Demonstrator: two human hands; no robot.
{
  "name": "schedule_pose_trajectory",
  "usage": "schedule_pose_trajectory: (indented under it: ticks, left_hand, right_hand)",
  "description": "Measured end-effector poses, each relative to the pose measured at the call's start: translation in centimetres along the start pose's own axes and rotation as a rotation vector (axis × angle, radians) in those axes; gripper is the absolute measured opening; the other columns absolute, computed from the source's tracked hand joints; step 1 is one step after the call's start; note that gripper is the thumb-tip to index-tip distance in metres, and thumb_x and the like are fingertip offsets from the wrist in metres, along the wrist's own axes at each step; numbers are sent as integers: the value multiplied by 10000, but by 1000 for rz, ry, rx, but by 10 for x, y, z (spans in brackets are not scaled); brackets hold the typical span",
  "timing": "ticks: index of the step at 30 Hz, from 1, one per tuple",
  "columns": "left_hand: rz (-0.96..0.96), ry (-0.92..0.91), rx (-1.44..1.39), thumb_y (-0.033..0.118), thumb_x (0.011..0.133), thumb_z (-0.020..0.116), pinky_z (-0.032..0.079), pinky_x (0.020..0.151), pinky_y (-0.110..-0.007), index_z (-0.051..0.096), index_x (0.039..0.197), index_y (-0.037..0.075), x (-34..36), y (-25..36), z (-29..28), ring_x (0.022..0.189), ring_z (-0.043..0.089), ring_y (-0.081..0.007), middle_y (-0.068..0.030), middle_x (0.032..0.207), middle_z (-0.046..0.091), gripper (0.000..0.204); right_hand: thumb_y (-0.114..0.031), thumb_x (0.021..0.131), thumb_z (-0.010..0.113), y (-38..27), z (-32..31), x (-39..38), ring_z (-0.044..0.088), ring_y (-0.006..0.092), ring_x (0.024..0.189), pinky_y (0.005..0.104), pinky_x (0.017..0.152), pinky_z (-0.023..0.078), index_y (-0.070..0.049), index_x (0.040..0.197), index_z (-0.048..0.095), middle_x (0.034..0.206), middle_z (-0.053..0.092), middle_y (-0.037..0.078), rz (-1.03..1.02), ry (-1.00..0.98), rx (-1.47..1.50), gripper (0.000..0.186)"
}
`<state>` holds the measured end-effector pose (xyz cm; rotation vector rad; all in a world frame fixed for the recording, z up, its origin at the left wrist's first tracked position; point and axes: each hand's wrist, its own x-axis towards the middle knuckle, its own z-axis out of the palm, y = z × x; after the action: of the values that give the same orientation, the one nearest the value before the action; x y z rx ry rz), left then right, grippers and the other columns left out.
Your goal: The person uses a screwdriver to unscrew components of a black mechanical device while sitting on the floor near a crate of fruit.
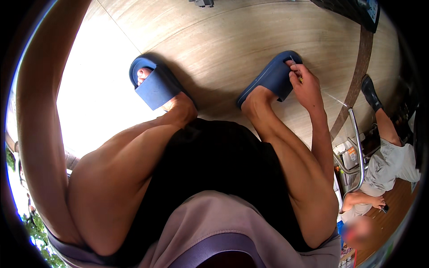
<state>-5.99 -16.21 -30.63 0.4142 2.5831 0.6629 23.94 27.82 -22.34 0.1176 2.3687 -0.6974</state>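
My right hand (307, 85) is closed in a pinch beside the toe of my right blue slide sandal (272, 76). A thin, pale, rod-like thing (292, 58) sticks out past its fingertips, and a bit of yellow shows between the fingers. The rest of it is hidden, so its exact kind does not show. My left arm (40, 89) reaches up along the left side and leaves the picture at the top, with its hand out of sight. The left blue slide sandal (156, 87) is on my other foot.
The pale tiled floor (214, 40) is glaringly bright at left. A black object (357, 11) stands at the upper right, and a small grey item (203, 2) at the top edge. To the right are a metal-framed seat (355, 134) and another person in light shorts (384, 163).
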Motion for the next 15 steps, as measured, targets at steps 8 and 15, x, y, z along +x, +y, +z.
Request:
schedule_pose_trajectory:
  ticks: [8, 15]
  left_hand:
    - [73, -1456, 468, 325, 980, 619, 511, 868, -630, 724, 1229, 43, -294, 172, 194, 1128, 643, -369, -178, 1253, 682, 390]
    - [21, -1424, 515, 286, 985, 608, 446, 895, -727, 700, 1301, 58, -298, 180, 207, 1258, 574, -436, -181, 1361, 642, 401]
  right_hand:
    - [-197, 958, 697, -2, -3, -6, 676, 266, 928, 374, 827, 524, 2, 1161, 643, 1018, 713, 140, 59, 44, -75, 289]
    - [-223, 964, 681, -2, -11, -6, 686, 292, 965, 402, 864, 529, -16, 1173, 644, 1073, 715, 147, 13, 13, -129, 297]
